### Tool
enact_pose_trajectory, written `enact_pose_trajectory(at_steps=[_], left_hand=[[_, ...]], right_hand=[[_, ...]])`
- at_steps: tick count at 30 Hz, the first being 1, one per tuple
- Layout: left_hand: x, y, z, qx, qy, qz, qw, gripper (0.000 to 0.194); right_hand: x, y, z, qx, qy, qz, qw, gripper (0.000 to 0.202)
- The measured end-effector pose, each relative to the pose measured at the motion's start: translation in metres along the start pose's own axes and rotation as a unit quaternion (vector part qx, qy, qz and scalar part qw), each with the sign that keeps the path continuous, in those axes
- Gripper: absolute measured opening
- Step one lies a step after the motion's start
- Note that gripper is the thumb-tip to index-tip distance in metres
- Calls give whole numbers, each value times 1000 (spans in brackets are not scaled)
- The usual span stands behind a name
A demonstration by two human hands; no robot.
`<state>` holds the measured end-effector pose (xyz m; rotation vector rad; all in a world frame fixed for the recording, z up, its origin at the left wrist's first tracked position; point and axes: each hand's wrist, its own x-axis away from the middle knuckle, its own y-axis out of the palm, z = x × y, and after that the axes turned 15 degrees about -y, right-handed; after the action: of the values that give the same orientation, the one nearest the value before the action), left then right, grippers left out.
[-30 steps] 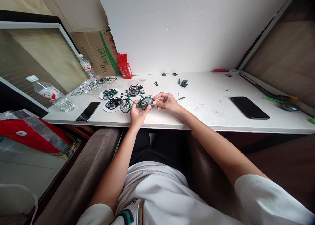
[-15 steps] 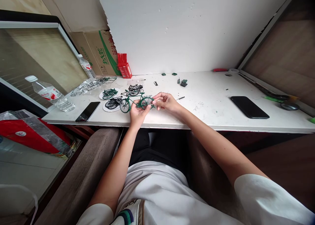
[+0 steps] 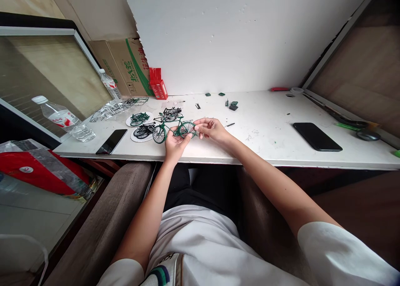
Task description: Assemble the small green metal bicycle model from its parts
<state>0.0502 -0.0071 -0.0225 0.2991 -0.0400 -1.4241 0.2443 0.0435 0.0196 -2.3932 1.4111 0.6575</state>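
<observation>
A green model bicycle (image 3: 168,124) is held up over the front part of the table, its wheels to the left and right. My left hand (image 3: 176,145) grips it from below, fingers behind the frame and thumb near the right wheel. At the right end, my right hand (image 3: 212,129) pinches the outer edge of the right wheel (image 3: 187,129); any small part between those fingertips is hidden. Just behind lie black bicycle parts (image 3: 145,130) on a white round plate, a second plate with green bicycle parts (image 3: 139,118), and a dark pile of parts (image 3: 171,113).
On the white table (image 3: 259,144) a phone (image 3: 111,141) lies at left and another phone (image 3: 317,136) at right. Water bottles (image 3: 67,121), part frames in clear plastic (image 3: 115,107) and a red box (image 3: 158,86) stand left. Small dark green pieces (image 3: 233,105) and a thin pen-like tool (image 3: 229,124) lie behind my right hand.
The model bicycle has shifted very slightly to the right, and the fingers of my right hand have moved a little at its right wheel. My left hand keeps its hold.
</observation>
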Motion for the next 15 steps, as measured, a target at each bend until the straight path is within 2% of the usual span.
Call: enact_pose_trajectory(at_steps=[10, 15], left_hand=[[-2, -3, -4, 6, -10, -31, 999, 65], [-3, -3, -5, 7, -11, -22, 1000, 64]], right_hand=[[-3, -3, 1, 1, 14, 22, 1000, 61], [-3, -3, 1, 3, 13, 19, 1000, 61]])
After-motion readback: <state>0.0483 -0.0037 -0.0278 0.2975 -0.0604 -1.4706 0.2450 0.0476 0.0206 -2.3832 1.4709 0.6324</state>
